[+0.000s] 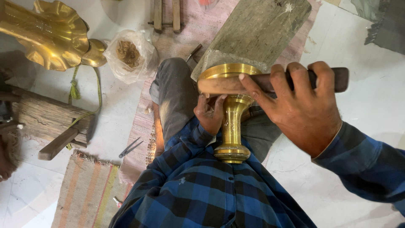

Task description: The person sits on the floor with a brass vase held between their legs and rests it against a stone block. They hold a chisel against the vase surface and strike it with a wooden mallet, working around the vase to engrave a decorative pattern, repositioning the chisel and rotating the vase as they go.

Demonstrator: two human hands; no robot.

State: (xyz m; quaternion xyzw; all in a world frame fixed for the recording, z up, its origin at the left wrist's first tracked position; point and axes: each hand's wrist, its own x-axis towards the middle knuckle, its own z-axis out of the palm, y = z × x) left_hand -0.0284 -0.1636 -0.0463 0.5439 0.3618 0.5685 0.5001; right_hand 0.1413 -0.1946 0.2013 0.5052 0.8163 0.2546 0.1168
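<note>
- left hand (209, 113) wrapped around stem of brass stand (231, 122), stand upright on lap
- right hand (297, 105) fisted on wooden mallet (270, 82), head resting on stand's top rim
- stone slab (257, 31) just behind

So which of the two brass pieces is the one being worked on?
The slim brass stand on the lap: the left hand grips its stem, and the right hand lays a wooden tool on it. The wavy-edged brass piece lies untouched.

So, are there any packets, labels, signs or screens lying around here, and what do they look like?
Clear plastic bag: on the pale floor left of the person's knee, beside the large fluted brass piece; crumpled, knotted shut, holding a brownish clump.
No labels, signs or screens show.
</note>
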